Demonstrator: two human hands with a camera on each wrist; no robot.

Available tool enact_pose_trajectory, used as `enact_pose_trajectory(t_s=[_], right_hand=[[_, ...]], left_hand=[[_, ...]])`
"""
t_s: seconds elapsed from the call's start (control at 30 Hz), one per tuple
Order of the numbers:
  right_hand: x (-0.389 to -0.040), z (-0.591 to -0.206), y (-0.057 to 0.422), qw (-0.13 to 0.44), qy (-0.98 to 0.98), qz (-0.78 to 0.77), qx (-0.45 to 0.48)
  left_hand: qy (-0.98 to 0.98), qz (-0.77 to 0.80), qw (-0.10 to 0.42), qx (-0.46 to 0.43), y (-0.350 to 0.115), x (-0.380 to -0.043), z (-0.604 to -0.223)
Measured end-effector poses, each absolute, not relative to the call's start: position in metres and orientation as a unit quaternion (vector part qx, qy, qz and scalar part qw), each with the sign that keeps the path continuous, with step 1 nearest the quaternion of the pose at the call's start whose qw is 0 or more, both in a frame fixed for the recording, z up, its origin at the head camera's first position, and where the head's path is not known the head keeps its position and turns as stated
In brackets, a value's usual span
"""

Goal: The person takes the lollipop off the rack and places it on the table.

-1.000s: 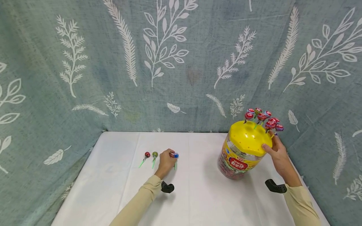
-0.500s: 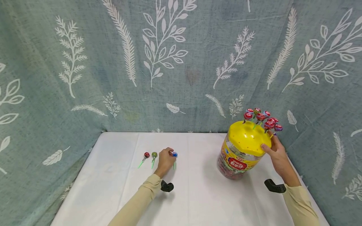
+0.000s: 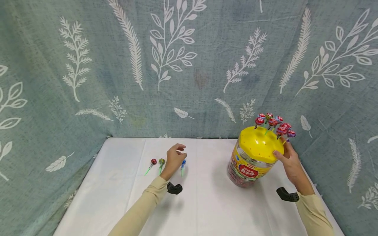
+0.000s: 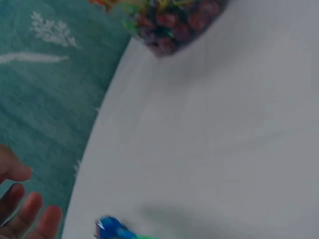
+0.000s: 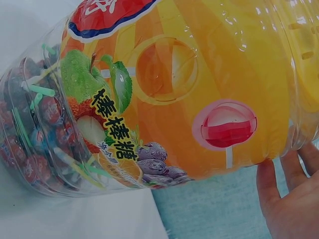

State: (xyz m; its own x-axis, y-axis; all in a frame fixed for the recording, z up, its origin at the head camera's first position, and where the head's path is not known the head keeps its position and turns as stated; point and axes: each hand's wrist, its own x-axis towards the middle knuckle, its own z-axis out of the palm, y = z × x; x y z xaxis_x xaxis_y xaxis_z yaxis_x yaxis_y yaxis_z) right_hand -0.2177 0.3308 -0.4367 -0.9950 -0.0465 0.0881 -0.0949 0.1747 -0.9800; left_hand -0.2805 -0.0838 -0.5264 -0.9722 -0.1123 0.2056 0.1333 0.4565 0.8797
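Note:
In the head view my left hand [image 3: 175,160] hovers over the table's middle with thumb and fingers parted, holding nothing. A blue-wrapped lollipop [image 3: 183,164] with a green stick lies just right of it; the left wrist view shows the same lollipop [image 4: 110,228] apart from the fingers [image 4: 47,221]. A red lollipop [image 3: 154,161] and a green lollipop [image 3: 161,161] lie to its left. My right hand [image 3: 290,164] grips the lid edge of a clear lollipop jar [image 3: 249,168], which leans slightly. In the right wrist view, fingers [image 5: 269,184] touch the jar's side.
Several wrapped lollipops [image 3: 273,122] stand in holes at the far side of the yellow lid [image 3: 260,144]. More sweets [image 5: 37,167] fill the jar's bottom. White cloth covers the table [image 3: 206,203], with a leaf-patterned curtain [image 3: 203,65] behind it.
My left hand has let go of the blue lollipop and risen up and away from it, its fingers parting. The right hand and the jar stay in place.

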Motion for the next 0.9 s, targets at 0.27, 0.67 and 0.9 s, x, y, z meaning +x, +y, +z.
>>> enact_pose_trajectory(t_s=[0.27,0.67,0.9], right_hand=[[-0.217,-0.435,0.330,0.020,-0.765,0.643,0.044],[-0.218,-0.436,0.329,0.016,-0.767,0.640,0.041],[-0.217,-0.436,0.329,0.016,-0.759,0.649,0.043]], left_hand=[[-0.821,-0.560,0.109,-0.042,-0.061,-0.281,-0.493],[-0.778,-0.614,0.091,-0.094,-0.036,-0.277,-0.456],[-0.770,-0.618,0.096,-0.129,-0.019,-0.275,-0.436]])
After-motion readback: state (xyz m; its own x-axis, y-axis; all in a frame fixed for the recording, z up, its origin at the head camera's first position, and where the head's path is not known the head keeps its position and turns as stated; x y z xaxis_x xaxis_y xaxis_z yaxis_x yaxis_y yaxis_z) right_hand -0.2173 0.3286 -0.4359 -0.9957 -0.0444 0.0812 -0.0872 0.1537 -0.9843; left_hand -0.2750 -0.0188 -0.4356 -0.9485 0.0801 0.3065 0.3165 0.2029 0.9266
